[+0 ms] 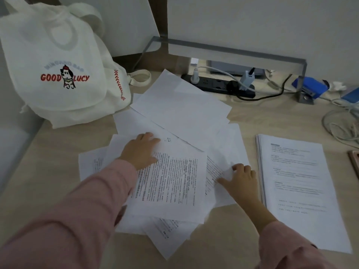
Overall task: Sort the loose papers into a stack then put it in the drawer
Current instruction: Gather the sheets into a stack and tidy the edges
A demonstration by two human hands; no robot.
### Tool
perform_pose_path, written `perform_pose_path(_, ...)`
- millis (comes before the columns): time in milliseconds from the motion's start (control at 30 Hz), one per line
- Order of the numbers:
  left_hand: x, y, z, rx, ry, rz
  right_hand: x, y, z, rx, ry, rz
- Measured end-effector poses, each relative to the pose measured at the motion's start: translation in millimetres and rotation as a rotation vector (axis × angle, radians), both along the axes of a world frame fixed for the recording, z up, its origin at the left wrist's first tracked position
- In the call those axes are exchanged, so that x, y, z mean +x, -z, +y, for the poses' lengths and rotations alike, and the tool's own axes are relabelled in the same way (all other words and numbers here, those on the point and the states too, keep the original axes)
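Note:
Loose white papers [180, 121], some printed and some blank, lie scattered and overlapping across the middle of the desk [50, 144]. A squared-up stack of printed sheets [297, 189] lies to their right. My left hand [140, 150] rests flat, fingers spread, on a printed sheet [171, 183] in the pile. Further right, my right hand [240, 179] pinches the edge of another printed sheet at the pile's right side. No drawer is in view.
A white cloth backpack [58, 74] stands at the back left. A black power strip [217, 84] with plugs and cables lies under a grey monitor stand [233, 49]. A blue stapler [310, 87] and coiled white cables [342, 127] sit at the right.

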State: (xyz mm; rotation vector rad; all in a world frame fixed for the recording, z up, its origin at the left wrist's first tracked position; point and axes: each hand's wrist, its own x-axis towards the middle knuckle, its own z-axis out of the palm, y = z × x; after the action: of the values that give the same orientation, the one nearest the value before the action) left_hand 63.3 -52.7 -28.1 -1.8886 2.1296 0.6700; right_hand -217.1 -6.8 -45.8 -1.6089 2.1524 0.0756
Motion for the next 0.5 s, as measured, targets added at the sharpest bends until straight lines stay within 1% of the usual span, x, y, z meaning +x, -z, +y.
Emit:
perform_pose_path(67, -0.3, 2.7, -12.5, 0.039, 0.010, 0.024, -0.7, -1.0, 1.3, -0.016, 0.038, -0.086)
perform_pose_path(100, 0.1, 3.8, -17.1, 0.049, 0.023, 0.026, -1.8, -2.3, 2.3, -0.034, 0.091, -0.177)
perform_pose_path(133, 0.5, 4.2, -20.7, 0.048, 0.045, 0.011, -2.8, -5.1, 3.7, -0.047, 0.185, -0.311)
perform_pose_path(233, 0.7, 3.9, -25.3, 0.060, 0.079, -0.051, -3.9, -17.9, 13.9, -0.019, 0.650, -0.915)
perform_pose_path(267, 0.6, 3.6, -24.8, 0.081, 0.067, -0.055, -3.0, -20.1, 19.8, 0.013, 0.755, -1.071)
perform_pose_path(300, 2.1, 4.4, -23.7, 0.108, 0.056, -0.046, -1.9, -19.8, 26.0, 0.050, 0.785, -1.157)
perform_pose_path(333, 4.4, 4.7, -22.4, 0.139, 0.041, -0.019, -0.4, -18.7, 32.2, 0.089, 0.759, -1.175)
perform_pose_path(400, 13.7, 3.4, -15.7, 0.233, -0.060, 0.107, 3.3, -15.1, 41.4, 0.114, 0.709, -1.134)
perform_pose_path(433, 20.3, 2.0, -10.1, 0.269, -0.133, 0.176, 3.4, -13.7, 43.7, 0.090, 0.728, -1.107)
perform_pose_path(500, 37.0, -2.0, 4.8, 0.279, -0.291, 0.234, -0.6, -15.5, 45.4, 0.009, 0.784, -1.076)
